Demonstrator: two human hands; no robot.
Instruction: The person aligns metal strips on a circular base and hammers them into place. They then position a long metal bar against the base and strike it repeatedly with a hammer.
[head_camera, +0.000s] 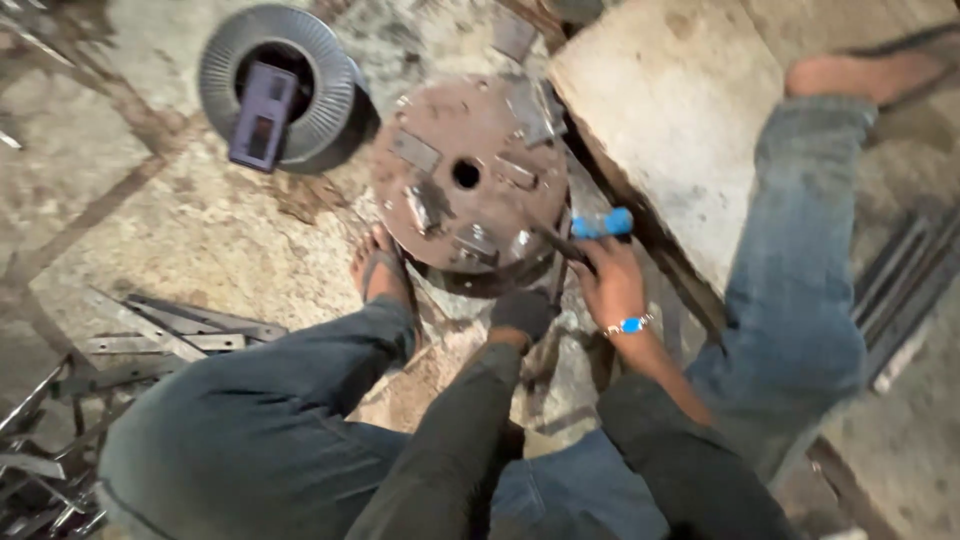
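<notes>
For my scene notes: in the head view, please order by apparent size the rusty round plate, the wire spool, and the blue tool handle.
1. Rusty round plate
2. Wire spool, only slightly smaller, so this is close
3. Blue tool handle, clearly smallest

A round metal disc (468, 172) lies on the floor between the person's legs, a wire spool (280, 85) to its left, a stone slab (680, 110) to its right, metal strips (170, 335) at near left.

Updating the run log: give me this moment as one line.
left hand: gloved, at rusty round plate edge | right hand: grips blue-handled tool | wire spool: apart, on floor
</notes>
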